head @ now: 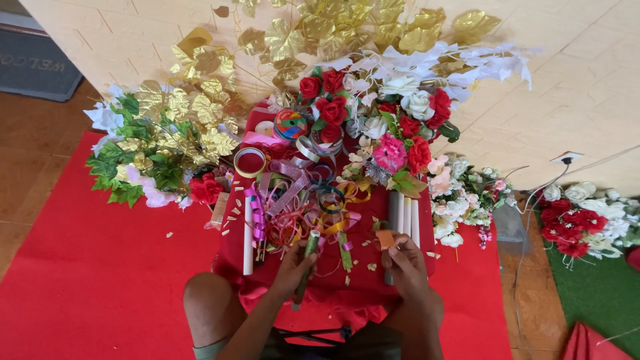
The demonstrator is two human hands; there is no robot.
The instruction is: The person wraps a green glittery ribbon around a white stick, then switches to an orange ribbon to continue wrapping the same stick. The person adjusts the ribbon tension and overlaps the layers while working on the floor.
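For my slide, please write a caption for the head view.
Left hand holds a green stem, right hand an orange piece, beside tangled ribbons.

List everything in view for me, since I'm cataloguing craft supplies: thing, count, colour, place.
green stem: one, green, in left hand
orange piece: one, orange, at right hand's fingers
ribbon pile: many, mixed colours, centre of red cloth
white tubes: three, white, right of the ribbons
tape rolls: several, gold and multicoloured, upper cloth
flower bunches: many, red, white, pink, behind
gold leaves: many, gold, left and top
red mat: one, floor
left hand: holds stem
right hand: holds orange piece
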